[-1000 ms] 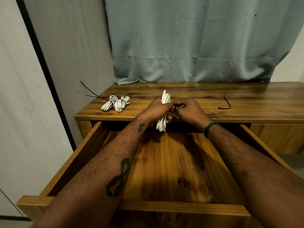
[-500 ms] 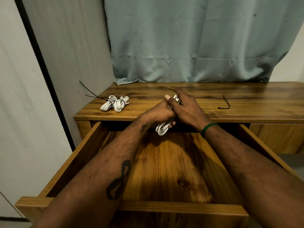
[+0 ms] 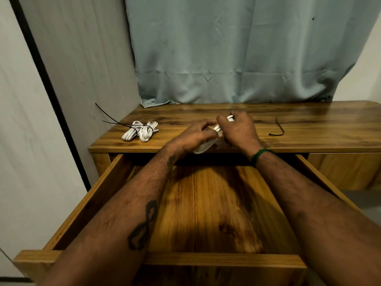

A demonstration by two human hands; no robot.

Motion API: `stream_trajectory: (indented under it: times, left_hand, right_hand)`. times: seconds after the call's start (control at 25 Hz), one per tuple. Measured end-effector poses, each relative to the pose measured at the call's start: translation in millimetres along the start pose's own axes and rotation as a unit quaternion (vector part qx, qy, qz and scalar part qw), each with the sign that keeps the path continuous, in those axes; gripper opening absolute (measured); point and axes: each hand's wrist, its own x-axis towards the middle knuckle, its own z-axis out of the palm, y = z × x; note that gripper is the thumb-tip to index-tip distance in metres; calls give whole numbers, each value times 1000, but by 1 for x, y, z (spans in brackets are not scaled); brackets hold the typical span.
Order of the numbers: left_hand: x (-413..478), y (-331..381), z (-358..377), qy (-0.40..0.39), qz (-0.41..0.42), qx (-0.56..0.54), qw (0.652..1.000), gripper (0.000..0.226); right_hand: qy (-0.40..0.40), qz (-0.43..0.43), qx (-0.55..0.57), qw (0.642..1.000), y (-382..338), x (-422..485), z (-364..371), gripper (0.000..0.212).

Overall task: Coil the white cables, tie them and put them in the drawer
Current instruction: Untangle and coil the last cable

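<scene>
Coil (image 3: pixel 203 147) diagonal, near-left to far-right

**Wood, Cloth and Plastic**

Glossy grained wood on the desk top (image 3: pixel 206 112) and drawer (image 3: pixel 206 213). Smooth white plastic on the coiled cables (image 3: pixel 142 132). Thin black plastic tie (image 3: pixel 278 129). Matt, creased cloth curtain (image 3: pixel 226 48) behind.
</scene>
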Motion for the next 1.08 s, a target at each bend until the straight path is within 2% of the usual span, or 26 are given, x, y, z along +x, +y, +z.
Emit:
stream_trajectory:
  times: [0.04,0.12,0.2,0.28,0.36,0.48,0.56,0.72,0.8,0.88,1.0,1.08]
  left_hand:
    - [0,2,-3,6,-10,-26,1000,25]
    - [0,2,-6,71,-70,-72,992,58]
    - [4,-2,0,140,-109,-100,979,78]
    - [8,-6,14,188,-116,-132,966,77]
    - [13,-9,22,274,-101,-127,948,67]
    - [19,-13,12,331,-75,-85,937,59]
    - [21,-14,11,329,-65,-66,940,56]
    - [21,-13,18,304,-76,-33,949,53]
    - [20,-5,9,252,-56,100,961,53]
    - [12,3,2,216,0,263,940,64]
    - [1,7,4,189,83,287,935,79]
    - [1,1,16,147,95,310,935,81]
  right_hand:
    - [33,15,17,999,1,2,-6,23]
    - [79,42,44,995,6,5,-15,24]
    - [94,47,71,992,7,3,-11,21]
    - [83,35,76,993,5,-2,4,22]
    - [67,40,85,993,2,-4,16,25]
    - [27,97,178,979,0,-4,14,30]
    - [29,118,210,970,-3,-6,11,34]
    - [54,108,166,979,-2,-2,11,28]
    - [63,107,149,981,0,3,5,26]
    - [57,95,124,986,2,4,1,25]
    - [54,65,116,990,0,-1,8,28]
    - [72,53,123,988,2,-3,14,31]
